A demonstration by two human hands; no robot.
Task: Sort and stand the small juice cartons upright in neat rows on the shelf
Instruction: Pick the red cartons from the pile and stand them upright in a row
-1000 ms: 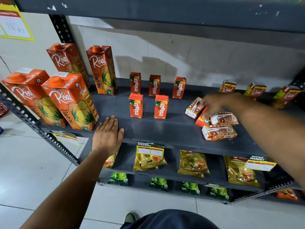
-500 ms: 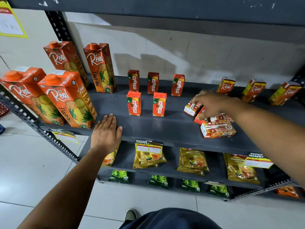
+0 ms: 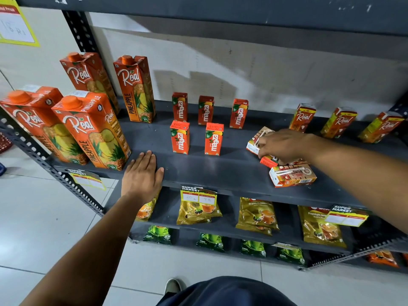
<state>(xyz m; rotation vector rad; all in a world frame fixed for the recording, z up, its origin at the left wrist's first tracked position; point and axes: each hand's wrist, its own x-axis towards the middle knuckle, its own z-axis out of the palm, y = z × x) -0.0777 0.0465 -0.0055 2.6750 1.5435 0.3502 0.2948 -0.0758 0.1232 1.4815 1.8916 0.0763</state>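
Right hand (image 3: pixel 284 146) lies over the heap of toppled small orange-and-white juice cartons (image 3: pixel 257 138); cartons under the palm show only a white end and a red corner. Fingers (image 3: pixel 265 151) curl down onto the heap, tips hidden: grip or mere contact, cannot tell. Left hand (image 3: pixel 141 180) and forearm hide most of a gold-orange foil packet (image 3: pixel 144 212) on the lower shelf (image 3: pixel 227 226). Yellow paper price sign (image 3: pixel 15 25) cut by top and left edges; handwritten figure blurred. Handwriting on the white shelf price label (image 3: pixel 198 198) too small to read. Orange packet (image 3: pixel 382 259) at bottom right blurred, print unreadable. Grey shoe (image 3: pixel 173 287) half hidden by dark blue garment (image 3: pixel 227 292), itself cut by the bottom edge.
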